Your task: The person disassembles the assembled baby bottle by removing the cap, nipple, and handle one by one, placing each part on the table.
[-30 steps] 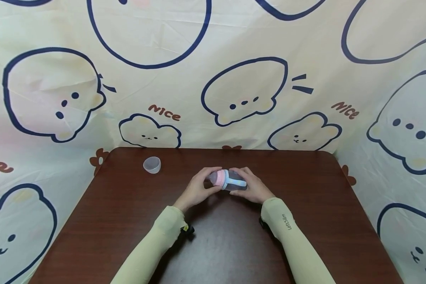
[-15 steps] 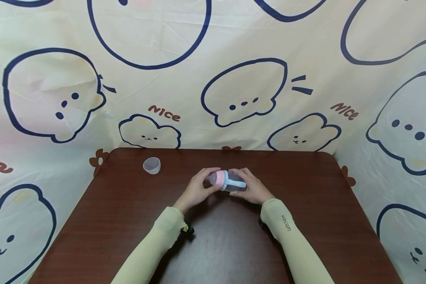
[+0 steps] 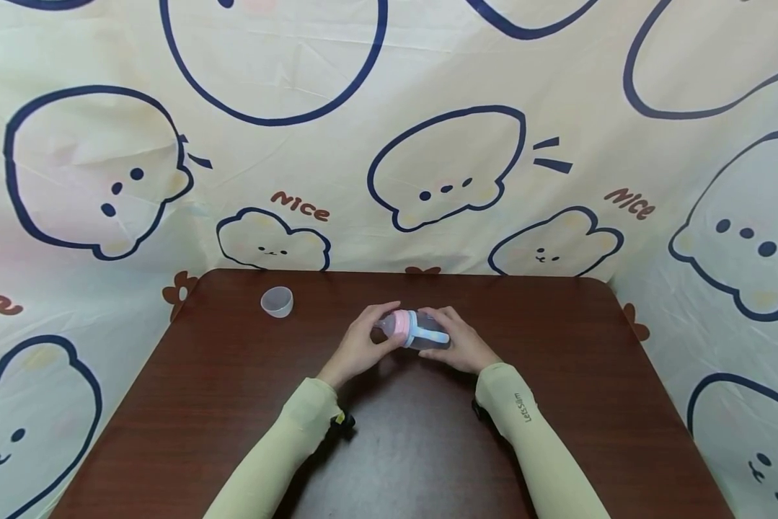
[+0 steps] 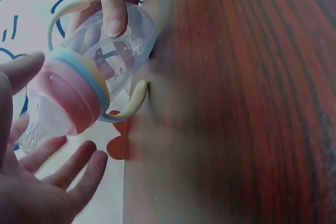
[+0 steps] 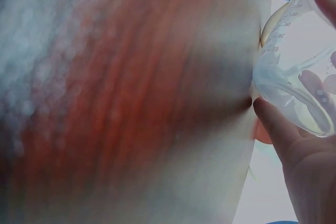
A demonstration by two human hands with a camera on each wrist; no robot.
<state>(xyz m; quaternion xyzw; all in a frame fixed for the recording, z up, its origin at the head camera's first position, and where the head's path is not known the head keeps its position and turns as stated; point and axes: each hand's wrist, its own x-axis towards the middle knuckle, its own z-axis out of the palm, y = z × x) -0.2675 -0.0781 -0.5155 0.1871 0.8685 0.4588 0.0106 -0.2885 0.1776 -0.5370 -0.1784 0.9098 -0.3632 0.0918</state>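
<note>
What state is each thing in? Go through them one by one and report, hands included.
bottle: tipped onto its side, looks empty
pink collar: on the bottle's neck, tightness unclear
teat: uncovered
handles: attached, one on either side
clear cup: on the table, mouth up, apart from the bottle
left hand: fingers spread around the teat end
right hand: gripping the bottle's body

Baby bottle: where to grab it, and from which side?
I'd take the baby bottle by its clear body, coming from the base end, on the person's right. It's held sideways with the teat pointing left; the handles jut out near the pink collar, leaving round wall between them to pinch. The right grip holds it there now.
</note>
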